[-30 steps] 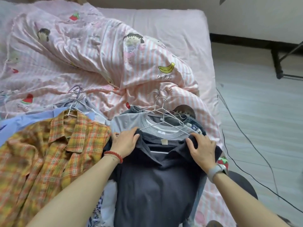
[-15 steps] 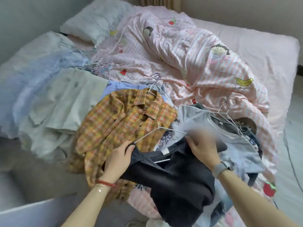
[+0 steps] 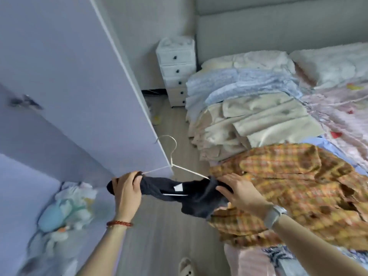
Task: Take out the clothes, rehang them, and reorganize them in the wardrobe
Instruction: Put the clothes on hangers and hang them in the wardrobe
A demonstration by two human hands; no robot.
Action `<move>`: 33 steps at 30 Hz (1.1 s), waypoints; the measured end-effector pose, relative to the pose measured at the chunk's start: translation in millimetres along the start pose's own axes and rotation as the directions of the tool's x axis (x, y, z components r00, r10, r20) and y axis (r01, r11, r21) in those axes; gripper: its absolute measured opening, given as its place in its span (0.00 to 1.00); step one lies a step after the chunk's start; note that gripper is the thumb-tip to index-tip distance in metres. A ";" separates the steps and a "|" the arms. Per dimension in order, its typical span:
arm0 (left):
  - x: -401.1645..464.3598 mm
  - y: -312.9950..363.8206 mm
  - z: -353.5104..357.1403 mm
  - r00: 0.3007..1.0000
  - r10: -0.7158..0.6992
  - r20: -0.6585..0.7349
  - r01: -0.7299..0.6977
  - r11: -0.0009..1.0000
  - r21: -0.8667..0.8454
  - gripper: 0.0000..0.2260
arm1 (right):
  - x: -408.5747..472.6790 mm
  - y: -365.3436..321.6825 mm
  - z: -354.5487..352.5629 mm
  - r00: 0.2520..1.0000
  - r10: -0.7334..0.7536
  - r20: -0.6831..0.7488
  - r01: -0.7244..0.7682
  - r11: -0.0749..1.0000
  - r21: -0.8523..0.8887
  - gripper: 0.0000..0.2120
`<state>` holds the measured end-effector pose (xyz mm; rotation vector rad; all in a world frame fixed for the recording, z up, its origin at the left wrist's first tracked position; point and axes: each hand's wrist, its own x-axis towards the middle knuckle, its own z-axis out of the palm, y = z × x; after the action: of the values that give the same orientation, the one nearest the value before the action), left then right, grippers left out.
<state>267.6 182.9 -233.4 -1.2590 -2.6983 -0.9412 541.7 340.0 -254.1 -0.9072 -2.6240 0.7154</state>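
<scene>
big pale wardrobe door (image 3: 65,86) fills the left side, its edge right behind the hanger hook. the bed (image 3: 328,62) on the right is piled with folded beige and blue clothes (image 3: 249,116), and an orange plaid shirt (image 3: 298,188) hangs over its near edge. small white drawer unit (image 3: 176,70) sits in the far corner. the dark shirt (image 3: 189,194) is held over the floor on a wire hanger (image 3: 173,156). left hand (image 3: 126,190) grips one shoulder, fingers curled round it; right hand (image 3: 239,194) lies on the other with fingers mostly straight.
</scene>
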 end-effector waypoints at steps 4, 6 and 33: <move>7.6 -71.7 -64.5 0.964 -0.148 -0.220 0.150 0.989 -0.005 0.12 | 76.4 -77.4 27.2 0.972 -0.210 0.101 0.207 0.977 0.040 0.14; 9.8 -104.1 -94.3 0.922 -0.216 -0.321 0.223 0.975 -0.018 0.10 | 111.7 -118.6 36.5 0.952 -0.286 0.106 0.275 0.956 0.107 0.15; 176.7 -182.3 -366.9 0.548 0.189 -0.815 0.568 0.631 0.528 0.21 | 419.2 -500.5 151.6 0.805 -0.575 -0.149 0.559 0.649 0.517 0.09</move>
<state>-62.9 21.2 19.0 -0.1566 -2.0039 -0.1550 -91.2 210.7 -75.2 0.1080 -2.2930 1.1816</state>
